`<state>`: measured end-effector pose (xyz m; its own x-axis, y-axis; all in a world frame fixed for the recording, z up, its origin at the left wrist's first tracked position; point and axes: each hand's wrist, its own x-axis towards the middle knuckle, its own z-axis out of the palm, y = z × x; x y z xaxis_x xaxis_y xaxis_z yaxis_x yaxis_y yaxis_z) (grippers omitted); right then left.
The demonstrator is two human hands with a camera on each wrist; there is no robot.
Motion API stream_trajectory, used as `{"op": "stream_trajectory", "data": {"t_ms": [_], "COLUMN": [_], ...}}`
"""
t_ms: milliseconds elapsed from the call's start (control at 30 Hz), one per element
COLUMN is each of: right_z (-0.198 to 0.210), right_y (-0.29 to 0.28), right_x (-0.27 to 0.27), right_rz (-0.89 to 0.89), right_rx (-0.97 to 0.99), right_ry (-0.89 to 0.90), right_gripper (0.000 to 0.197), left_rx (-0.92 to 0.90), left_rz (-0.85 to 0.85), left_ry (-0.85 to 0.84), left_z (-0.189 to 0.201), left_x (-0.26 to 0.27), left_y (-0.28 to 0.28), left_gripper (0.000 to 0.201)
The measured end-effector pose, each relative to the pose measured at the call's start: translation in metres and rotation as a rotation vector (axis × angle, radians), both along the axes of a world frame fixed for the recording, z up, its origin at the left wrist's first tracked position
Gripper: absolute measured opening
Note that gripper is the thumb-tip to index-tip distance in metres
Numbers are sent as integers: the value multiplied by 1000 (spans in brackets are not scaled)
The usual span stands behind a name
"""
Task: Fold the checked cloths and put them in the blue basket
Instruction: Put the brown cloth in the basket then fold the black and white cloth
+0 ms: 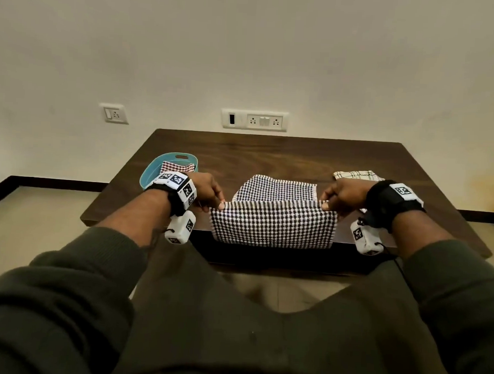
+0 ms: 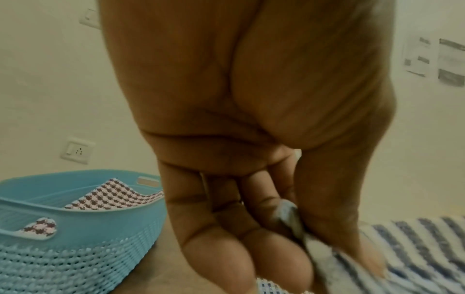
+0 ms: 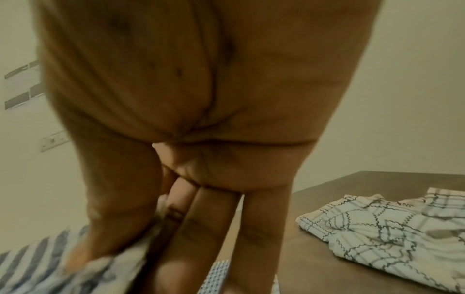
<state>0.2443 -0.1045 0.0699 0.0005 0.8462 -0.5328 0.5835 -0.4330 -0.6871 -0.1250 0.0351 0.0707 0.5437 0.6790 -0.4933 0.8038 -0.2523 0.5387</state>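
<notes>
Cream wall (image 1: pixel 247 58) behind with two socket plates (image 1: pixel 254 120), dark wooden table (image 1: pixel 270 156) pushed against it. Both arms reach forward in dark green sleeves (image 1: pixel 63 277), forearms bare, tracker bands with marker cubes on each wrist (image 1: pixel 177 183).

Black-and-white checked cloth (image 1: pixel 272 225) sits at the table's near edge, centre. Its far part lies flat on the top; the near part is lifted and stretched taut between the hands, hanging down past the near edge.

Left hand (image 1: pixel 208 189) is knuckles up, thumb and forefinger pinching the cloth's left corner. In the left wrist view the thumb (image 2: pixel 334 208) presses the fabric against the index finger, and the other fingers (image 2: pixel 214 238) extend down, loosely together.

Right hand (image 1: pixel 344 196) mirrors it, pinching the right corner. In the right wrist view the thumb (image 3: pixel 113 208) clamps the striped hem, while the remaining fingers (image 3: pixel 256 238) point down, nearly straight.

Blue basket (image 1: pixel 155 167) stands at the table's left edge, just beyond the left wrist, with a red checked cloth (image 1: pixel 176 166) folded inside. White cloth with thin grid lines (image 1: pixel 355 175) lies crumpled near the right edge, just beyond the right hand.
</notes>
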Motion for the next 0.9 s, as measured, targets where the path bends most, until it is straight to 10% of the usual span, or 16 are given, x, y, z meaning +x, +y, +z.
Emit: {"op": "stream_trajectory", "data": {"t_ms": [233,533,900], "right_z": [22,135,235], "right_y": [27,165,197], "right_x": [9,29,40], "right_rz": [-94,-351,-475], "right_rx": [161,740,1210], "right_ry": [-70,-333,-162], "right_gripper": [4,5,15], "left_rx": [248,632,1125], "left_rz": [-28,374,555], "left_ry": [-3,-328,-641], "left_z": [20,129,242], "left_x": [19,93,99], "left_y": [29,140,160], "left_gripper": [10,21,22]}}
